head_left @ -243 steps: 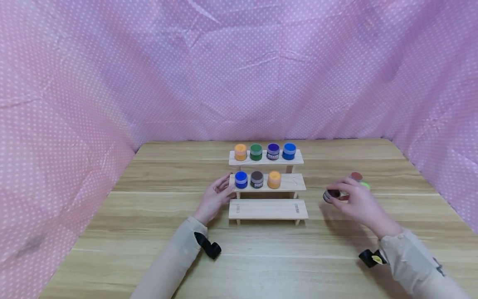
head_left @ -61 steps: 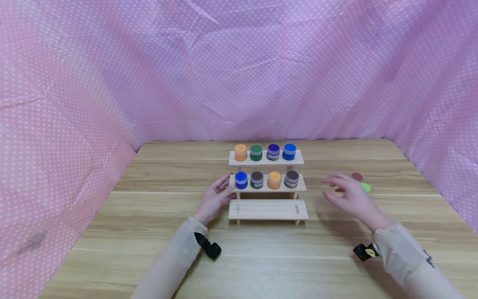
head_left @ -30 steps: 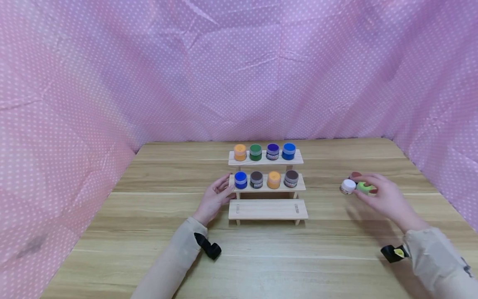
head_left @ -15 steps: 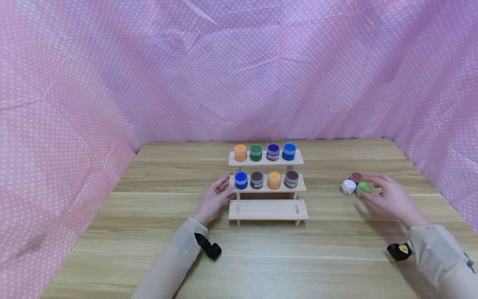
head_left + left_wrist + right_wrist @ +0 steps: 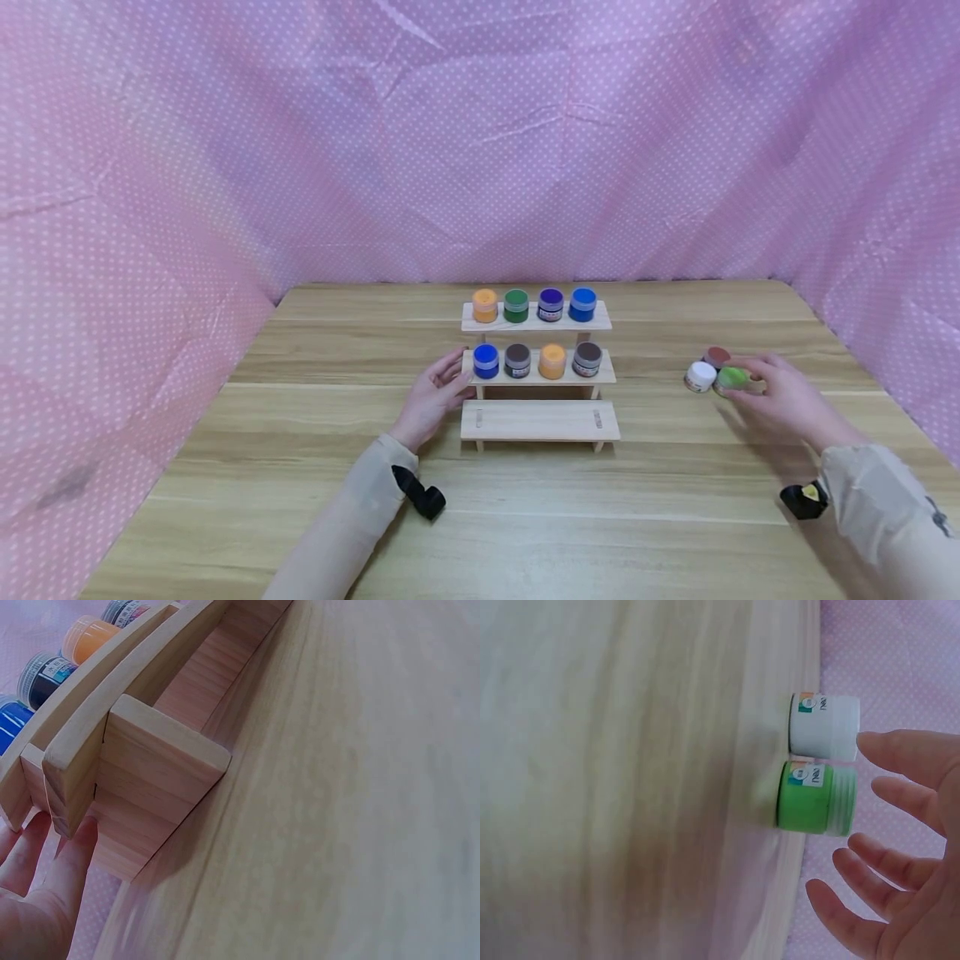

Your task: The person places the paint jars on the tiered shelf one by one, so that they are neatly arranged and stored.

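A three-step wooden rack (image 5: 537,419) stands mid-table in the head view. My left hand (image 5: 431,398) rests against the left end of its middle shelf, the extended fingers touching the wood in the left wrist view. My right hand (image 5: 791,400) is at a light green paint jar (image 5: 730,381) on the table, thumb and fingers spread around its lid. In the right wrist view the fingers stand apart from that green jar (image 5: 814,798). Beside it are a white jar (image 5: 701,377) and a reddish-brown jar (image 5: 717,357), all upright.
On the top shelf stand orange (image 5: 485,306), green (image 5: 516,306), purple (image 5: 551,305) and blue (image 5: 582,305) jars. The middle shelf holds blue (image 5: 486,361), dark (image 5: 517,361), orange (image 5: 552,361) and dark brown (image 5: 587,360) ones. Pink dotted cloth (image 5: 480,142) hangs behind the table.
The dark brown jar, earlier in my right hand, stands at the middle shelf's right end. That hand has moved back right to the green jar. My left hand has stayed put.
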`<state>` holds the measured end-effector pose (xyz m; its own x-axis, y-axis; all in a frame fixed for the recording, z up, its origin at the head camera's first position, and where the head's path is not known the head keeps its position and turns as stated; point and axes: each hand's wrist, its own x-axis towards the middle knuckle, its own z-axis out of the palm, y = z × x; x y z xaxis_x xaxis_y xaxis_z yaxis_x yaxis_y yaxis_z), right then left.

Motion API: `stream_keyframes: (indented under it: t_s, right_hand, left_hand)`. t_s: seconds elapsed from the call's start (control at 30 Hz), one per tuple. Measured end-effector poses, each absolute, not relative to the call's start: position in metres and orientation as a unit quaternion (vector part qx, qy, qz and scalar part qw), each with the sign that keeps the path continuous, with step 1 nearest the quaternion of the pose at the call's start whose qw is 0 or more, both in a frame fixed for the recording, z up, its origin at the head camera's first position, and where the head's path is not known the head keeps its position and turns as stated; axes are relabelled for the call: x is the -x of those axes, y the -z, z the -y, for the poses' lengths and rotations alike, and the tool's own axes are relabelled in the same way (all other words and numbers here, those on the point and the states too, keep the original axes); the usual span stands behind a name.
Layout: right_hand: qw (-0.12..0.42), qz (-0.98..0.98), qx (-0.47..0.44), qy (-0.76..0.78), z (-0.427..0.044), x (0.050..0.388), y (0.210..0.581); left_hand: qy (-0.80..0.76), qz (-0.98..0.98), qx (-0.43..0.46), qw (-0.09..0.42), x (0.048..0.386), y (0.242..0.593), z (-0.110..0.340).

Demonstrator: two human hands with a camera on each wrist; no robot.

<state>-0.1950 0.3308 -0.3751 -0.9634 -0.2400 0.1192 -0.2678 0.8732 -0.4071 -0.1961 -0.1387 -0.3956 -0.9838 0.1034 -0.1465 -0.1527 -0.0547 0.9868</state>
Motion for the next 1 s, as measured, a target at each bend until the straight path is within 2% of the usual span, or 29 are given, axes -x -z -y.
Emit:
stream_keyframes:
  t_s: [0.63,1.0]
  right_hand:
    - [0.033,0.959,-0.144,-0.24,-0.3339,0.2012,0.383]
    - [0.063,0.955,-0.152,-0.245,-0.3341,0.2024,0.3853]
  left_hand:
    - [-0.73,-0.677,0.016,0.09,0.1982,0.3954,0.1391]
    - [-0.726,-0.681,0.015,0.09,0.1971,0.396,0.139]
